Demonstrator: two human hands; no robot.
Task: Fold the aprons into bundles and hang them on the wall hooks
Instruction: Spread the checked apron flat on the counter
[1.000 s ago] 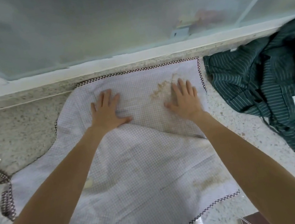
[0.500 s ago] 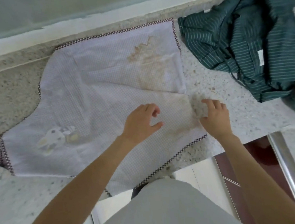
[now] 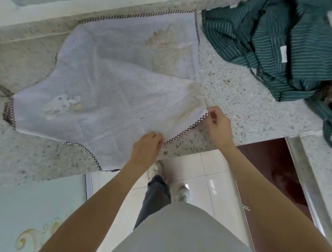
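The pale checked apron [image 3: 114, 86] lies spread on the speckled surface [image 3: 241, 95], with one flap already laid across its right half, so folding looks barely begun. The left hand [image 3: 146, 149] pinches the near trimmed hem, fingers curled on the cloth; the right hand [image 3: 219, 125] pinches the same hem at its near right corner. The next fold seems about to be made from this edge. The dark striped apron [image 3: 289, 47] sits in a crumpled heap at the far right, untouched (its straps dangle over the near edge). No wall hooks are in view, so bundling both aprons and all the hanging remain.
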